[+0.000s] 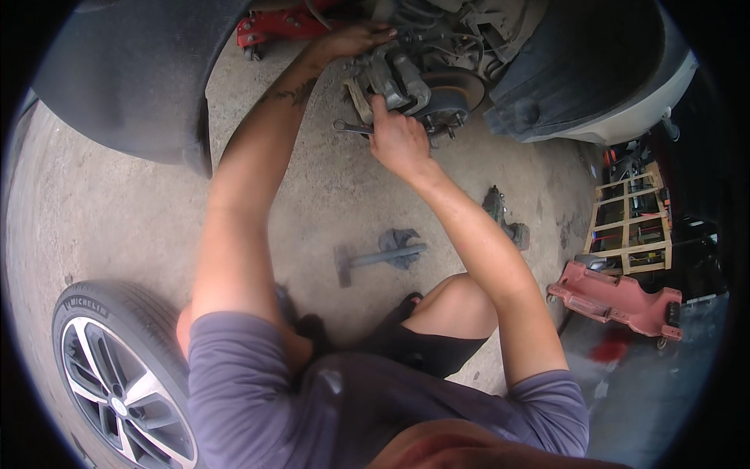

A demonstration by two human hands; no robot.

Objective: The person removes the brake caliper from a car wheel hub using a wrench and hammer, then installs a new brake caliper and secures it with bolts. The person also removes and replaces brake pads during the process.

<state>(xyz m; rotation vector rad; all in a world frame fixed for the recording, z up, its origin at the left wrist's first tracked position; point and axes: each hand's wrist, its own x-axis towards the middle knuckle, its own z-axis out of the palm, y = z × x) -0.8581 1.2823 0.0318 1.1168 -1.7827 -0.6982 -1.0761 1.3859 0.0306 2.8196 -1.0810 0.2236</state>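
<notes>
A grey brake caliper [394, 78] sits over the brake disc [461, 84] on a wheel hub with bare studs. My right hand [401, 144] is closed round a combination wrench [353, 127], whose ring end sticks out to the left. Its index finger points up against the caliper's lower side. Higher up, my left hand [358, 41] reaches to the caliper's far side, next to the hoses and suspension parts [426, 35]. The fingers that show there are stretched out to the right; the others are hidden.
A hammer [375, 258] lies on the concrete beside a dark crumpled cloth or glove [400, 238]. Right of it is a green power tool [504, 219]. A wheel [125, 383] is at lower left, a red creeper [617, 301] at right, a red jack [285, 27] behind.
</notes>
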